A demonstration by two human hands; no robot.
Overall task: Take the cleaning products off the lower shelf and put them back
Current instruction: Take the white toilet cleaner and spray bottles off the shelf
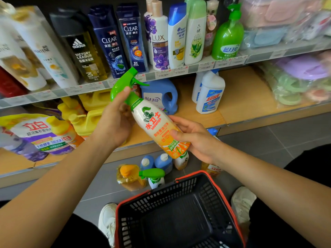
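Gripping the tilted spray bottle [154,125]: left hand [114,122] round its neck, right hand [197,140] seemingly clasping its base.

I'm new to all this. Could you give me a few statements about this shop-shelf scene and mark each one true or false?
1. The left hand and the right hand both hold the spray bottle. True.
2. The spray bottle is held upright. False: it is tilted, with its green top toward the upper left.
3. Several bottles stand on the floor beside the basket. True.
4. The blue jug stands on the floor. False: it stands on the lower shelf.
5. The basket has a blue rim. False: its rim is red.
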